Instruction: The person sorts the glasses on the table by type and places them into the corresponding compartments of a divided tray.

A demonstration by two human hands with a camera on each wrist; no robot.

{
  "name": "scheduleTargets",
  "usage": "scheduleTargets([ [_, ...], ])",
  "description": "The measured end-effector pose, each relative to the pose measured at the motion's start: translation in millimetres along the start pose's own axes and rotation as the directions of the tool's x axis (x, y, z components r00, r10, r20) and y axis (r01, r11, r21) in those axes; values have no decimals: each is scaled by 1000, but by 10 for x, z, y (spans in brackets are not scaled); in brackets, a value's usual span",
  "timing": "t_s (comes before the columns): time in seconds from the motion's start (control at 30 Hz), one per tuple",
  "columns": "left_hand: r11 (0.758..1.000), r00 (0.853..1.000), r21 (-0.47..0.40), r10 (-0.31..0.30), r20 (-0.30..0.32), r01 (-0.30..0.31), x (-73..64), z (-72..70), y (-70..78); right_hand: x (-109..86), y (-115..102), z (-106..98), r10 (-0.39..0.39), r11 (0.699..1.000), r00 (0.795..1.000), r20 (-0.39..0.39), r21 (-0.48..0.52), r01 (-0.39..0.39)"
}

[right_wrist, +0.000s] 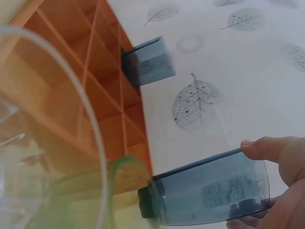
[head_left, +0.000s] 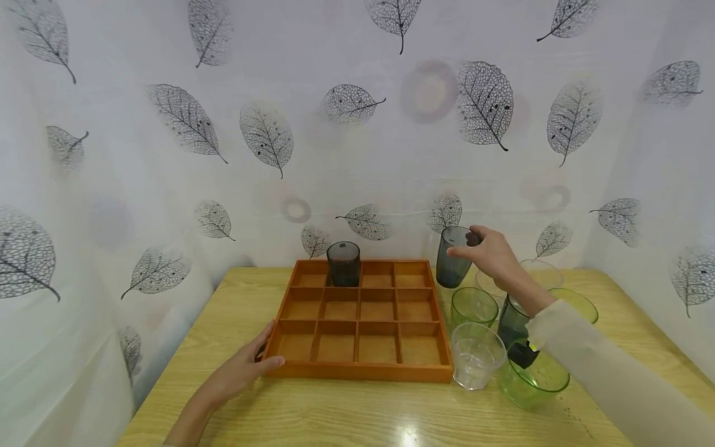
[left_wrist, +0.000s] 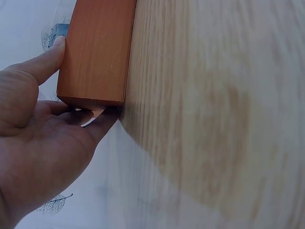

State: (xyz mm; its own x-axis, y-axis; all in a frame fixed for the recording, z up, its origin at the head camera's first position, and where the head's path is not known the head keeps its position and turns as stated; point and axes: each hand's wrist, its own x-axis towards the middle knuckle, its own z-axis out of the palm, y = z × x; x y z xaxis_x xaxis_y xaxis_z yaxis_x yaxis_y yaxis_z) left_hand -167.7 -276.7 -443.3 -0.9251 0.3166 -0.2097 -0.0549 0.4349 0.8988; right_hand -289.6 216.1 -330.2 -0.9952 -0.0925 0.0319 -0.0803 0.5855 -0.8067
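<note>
Glass (head_left: 344,267) in tray (head_left: 357,371), others (head_left: 475,360) right

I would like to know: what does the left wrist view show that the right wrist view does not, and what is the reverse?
Only the left wrist view shows the left hand, holding a corner of the tray, and a broad stretch of table.

Only the right wrist view shows the tray's compartments, a green glass, a clear glass close to the camera, and the right hand holding a dark glass.

Both show part of the tray and the leaf-print backdrop. The left view's small blue patch may be a glass; which one is unclear.
</note>
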Motion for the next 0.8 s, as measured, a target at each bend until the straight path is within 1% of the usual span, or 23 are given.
scheduleTargets([
  [0.13,1000,1000,1,1,0,-1,3,-3,-2,-1,-80,-27,-4,1000,1000,-8,25,4],
  [0.27,1000,1000,2,2,2,-2,5,-5,0,-5,-161,-11,-13,998,1000,-4,63,13],
  [0.4,1000,1000,5,3,0,-3,3,-2,10,8,-217,42,-18,995,1000,10,98,17],
  [0.6,1000,1000,10,8,-4,-8,0,9,22,43,-294,136,-23,995,1000,15,93,21],
  [0.8,1000,1000,3,0,-3,0,-6,14,25,82,-390,243,-19,993,1000,21,113,17],
])
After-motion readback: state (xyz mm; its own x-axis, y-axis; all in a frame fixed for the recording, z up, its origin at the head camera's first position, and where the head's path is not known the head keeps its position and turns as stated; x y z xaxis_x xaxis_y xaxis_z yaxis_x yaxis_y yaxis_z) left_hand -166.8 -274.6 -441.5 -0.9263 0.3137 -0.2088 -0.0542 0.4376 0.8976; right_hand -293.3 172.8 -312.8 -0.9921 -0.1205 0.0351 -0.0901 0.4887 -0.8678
